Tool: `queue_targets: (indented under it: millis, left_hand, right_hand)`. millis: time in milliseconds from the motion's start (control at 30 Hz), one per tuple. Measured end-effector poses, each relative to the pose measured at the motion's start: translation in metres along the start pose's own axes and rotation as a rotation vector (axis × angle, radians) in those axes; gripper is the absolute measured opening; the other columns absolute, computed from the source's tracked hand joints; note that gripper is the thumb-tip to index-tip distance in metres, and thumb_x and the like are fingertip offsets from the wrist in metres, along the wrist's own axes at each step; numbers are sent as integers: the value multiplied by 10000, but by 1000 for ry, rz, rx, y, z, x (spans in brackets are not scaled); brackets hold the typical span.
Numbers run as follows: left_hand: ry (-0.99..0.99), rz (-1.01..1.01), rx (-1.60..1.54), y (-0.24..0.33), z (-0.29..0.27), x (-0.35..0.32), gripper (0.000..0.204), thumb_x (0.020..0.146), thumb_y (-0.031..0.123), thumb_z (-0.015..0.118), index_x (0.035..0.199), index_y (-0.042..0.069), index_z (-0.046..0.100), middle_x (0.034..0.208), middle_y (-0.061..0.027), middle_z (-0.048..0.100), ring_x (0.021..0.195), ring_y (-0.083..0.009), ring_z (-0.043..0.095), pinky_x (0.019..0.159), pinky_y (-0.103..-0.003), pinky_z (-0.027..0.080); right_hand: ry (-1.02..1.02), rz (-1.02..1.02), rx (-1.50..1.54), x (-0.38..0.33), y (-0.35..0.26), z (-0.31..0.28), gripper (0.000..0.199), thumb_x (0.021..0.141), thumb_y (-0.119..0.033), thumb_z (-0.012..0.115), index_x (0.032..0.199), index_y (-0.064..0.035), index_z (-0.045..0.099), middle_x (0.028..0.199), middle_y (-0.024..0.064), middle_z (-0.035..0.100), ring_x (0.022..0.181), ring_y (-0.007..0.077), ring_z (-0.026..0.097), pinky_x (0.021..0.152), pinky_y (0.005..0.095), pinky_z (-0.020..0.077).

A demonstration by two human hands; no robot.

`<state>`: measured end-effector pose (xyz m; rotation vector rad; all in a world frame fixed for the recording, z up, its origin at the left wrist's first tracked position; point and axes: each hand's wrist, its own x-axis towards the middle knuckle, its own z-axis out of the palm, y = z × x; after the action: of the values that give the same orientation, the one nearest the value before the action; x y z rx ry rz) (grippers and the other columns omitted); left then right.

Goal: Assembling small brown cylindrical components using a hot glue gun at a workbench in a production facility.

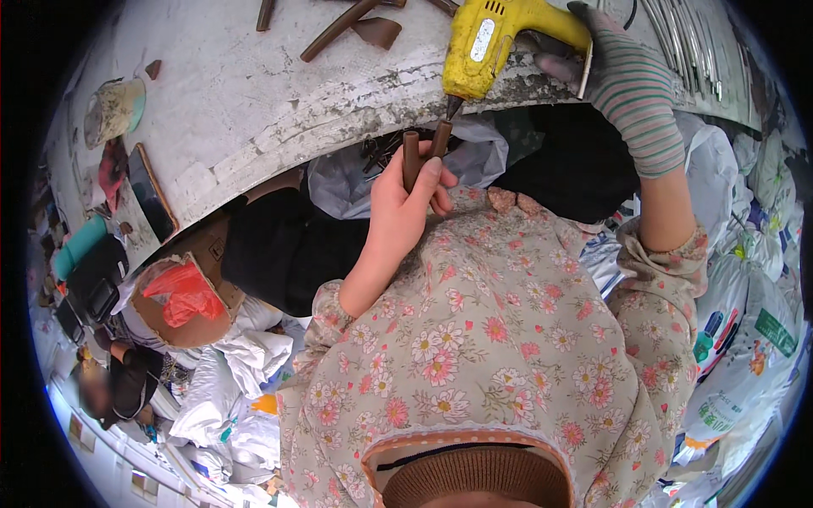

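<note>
Two short brown tubes (412, 161) stand side by side in my bare left hand (406, 196), its fingers closed round them below the table's edge. A yellow glue gun (479, 52) points its dark nozzle down at the top end of the right-hand tube. The tip is at or just above that end; I cannot tell if they touch. My right hand (622, 80), in a striped knit glove, is closed on the glue gun's handle end near the table's edge. Part of its grip is hidden behind the glove.
Loose brown pieces (343, 30) lie on the worn table (254, 93). Thin metal rods (690, 42) rest at the far right. At left are a tape roll (114, 110), a phone (152, 190) and a cardboard box (224, 288). Another person (127, 381) is at far left.
</note>
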<state>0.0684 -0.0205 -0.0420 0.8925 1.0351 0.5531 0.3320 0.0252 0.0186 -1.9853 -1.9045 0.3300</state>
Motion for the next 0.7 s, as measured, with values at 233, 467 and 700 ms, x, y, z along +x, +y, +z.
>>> queue_targets:
  millis: [233,467,700]
  left_hand:
    - [-17,-12,-16,10,5,9,262,912,167,460,1088,-26,440,760,-114,575,538,-114,532,461,-217,411]
    - [26,2,28,9,7,6,223,904,145,470,1051,-23,457,753,-101,577,510,-83,498,428,-188,368]
    - [59,85,72,11,8,-5,233,896,128,482,1067,-28,461,772,-92,587,528,-79,499,450,-184,370]
  right_hand:
    - [-126,78,-488,3,-11,4,563,689,-309,708,1119,-9,503,969,174,570,754,299,591,679,378,460]
    - [30,955,1214,14,-5,14,272,872,-240,528,1080,-66,530,871,35,582,588,120,556,433,206,470]
    - [24,851,1049,10,-7,4,259,882,-244,513,1070,-69,547,853,32,586,563,120,545,434,206,466]
